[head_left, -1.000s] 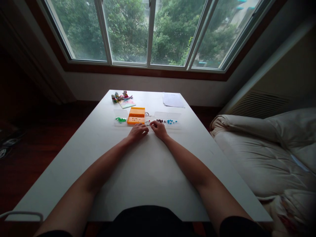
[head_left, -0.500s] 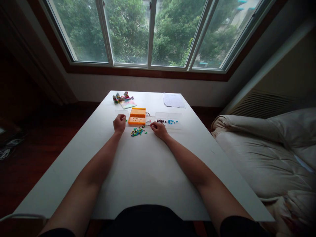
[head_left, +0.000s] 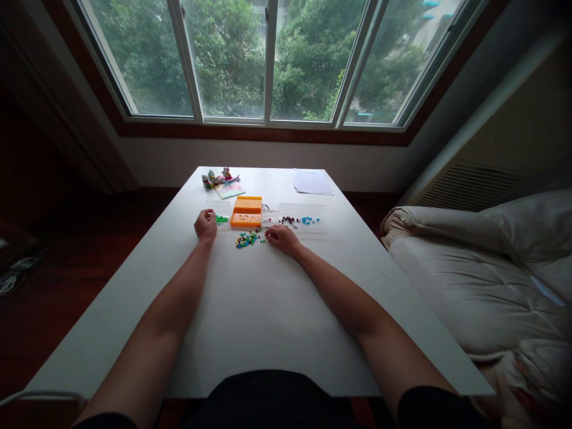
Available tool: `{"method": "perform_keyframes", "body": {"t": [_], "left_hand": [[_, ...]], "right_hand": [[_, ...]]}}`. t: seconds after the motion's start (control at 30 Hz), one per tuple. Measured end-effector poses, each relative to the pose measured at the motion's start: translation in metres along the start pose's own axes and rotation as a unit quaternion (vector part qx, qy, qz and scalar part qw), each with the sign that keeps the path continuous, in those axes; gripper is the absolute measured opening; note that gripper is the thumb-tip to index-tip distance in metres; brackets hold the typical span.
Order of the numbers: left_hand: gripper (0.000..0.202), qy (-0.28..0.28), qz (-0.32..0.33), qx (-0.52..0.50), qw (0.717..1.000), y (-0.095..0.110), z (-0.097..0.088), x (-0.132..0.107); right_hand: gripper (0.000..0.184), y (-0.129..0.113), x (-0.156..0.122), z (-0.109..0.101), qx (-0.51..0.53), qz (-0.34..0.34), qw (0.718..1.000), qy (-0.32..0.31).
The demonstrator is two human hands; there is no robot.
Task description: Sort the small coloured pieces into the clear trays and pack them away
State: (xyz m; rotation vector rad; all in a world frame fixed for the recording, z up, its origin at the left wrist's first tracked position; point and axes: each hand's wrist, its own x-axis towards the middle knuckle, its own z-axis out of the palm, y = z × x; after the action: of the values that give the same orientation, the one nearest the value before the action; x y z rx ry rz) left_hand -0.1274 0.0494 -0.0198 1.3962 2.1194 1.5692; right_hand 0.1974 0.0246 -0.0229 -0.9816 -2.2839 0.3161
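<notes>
My left hand (head_left: 205, 225) is closed, fingers curled together, at the left edge of a clear box that holds small green pieces (head_left: 221, 219). Whatever its fingertips may hold is hidden. My right hand (head_left: 282, 238) rests low over the table with thumb and fingers pinched, just right of a mixed heap of tiny coloured pieces (head_left: 246, 240). I cannot make out what is in that pinch. Between and beyond the hands stands an open orange case (head_left: 246, 219) with a few tiny bits inside.
Right of the case, a clear box (head_left: 319, 210) holds dark pieces (head_left: 289, 220) and blue pieces (head_left: 308, 220). Small figures (head_left: 218, 177) and a pastel booklet (head_left: 230, 189) lie at the back left of the white table (head_left: 268, 322). Papers (head_left: 311, 182) lie back right; a sofa (head_left: 473, 268) stands alongside.
My left hand has shifted left, uncovering the green pieces. My right hand has moved slightly left and nearer, towards the mixed heap. The view has tilted a little.
</notes>
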Motion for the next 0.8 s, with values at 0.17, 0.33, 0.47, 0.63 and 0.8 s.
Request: {"method": "perform_keyframes", "body": {"t": [0.17,0.33,0.47,0.63,0.8], "left_hand": [[0.023,-0.059,0.058,0.008,0.997,0.007,0.005,-0.009],[0.026,-0.101,0.084,0.008,0.991,0.017,0.006,-0.018],[0.027,-0.117,0.097,0.026,0.988,0.025,0.003,-0.023],[0.026,-0.142,0.139,0.057,0.978,0.031,0.003,-0.029],[0.027,-0.188,0.182,0.079,0.962,0.031,0.006,-0.031]], "right_hand": [[0.024,-0.009,0.002,0.008,-0.042,-0.024,0.999,-0.022],[0.033,-0.024,0.004,0.013,-0.093,-0.050,0.994,-0.043],[0.026,-0.026,0.003,0.014,-0.085,-0.058,0.993,-0.050],[0.020,-0.025,0.003,0.013,-0.060,-0.072,0.994,-0.047],[0.017,-0.030,0.003,0.013,-0.031,-0.079,0.996,-0.043]]}}
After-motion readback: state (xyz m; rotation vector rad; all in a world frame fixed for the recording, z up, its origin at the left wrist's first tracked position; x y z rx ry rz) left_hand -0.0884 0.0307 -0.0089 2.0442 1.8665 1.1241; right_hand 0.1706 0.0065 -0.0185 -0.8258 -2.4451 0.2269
